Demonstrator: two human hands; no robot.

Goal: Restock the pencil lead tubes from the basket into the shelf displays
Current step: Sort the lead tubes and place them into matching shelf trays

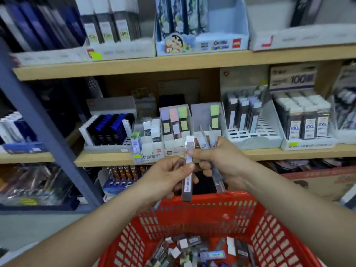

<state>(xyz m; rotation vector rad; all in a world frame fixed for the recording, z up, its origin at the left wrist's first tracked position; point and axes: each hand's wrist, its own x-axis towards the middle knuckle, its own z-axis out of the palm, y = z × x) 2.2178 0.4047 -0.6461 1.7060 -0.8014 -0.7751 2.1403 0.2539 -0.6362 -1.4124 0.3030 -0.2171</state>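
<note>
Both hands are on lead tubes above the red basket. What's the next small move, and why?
Probably let the left hand take the white-capped grey tube clear: both hands pinch it, while the right hand also clutches more tubes marked HB, with the red plastic basket below.

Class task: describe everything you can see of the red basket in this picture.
The red basket is plastic, with walls pierced by rows of small rectangular slots and a solid rim. It sits low in front of the person, below the shelves, open side up. Loose lead tubes lie jumbled on its bottom. Both forearms reach over it; the left hand and right hand hold tubes just above its far rim. What it rests on is not visible.
</note>
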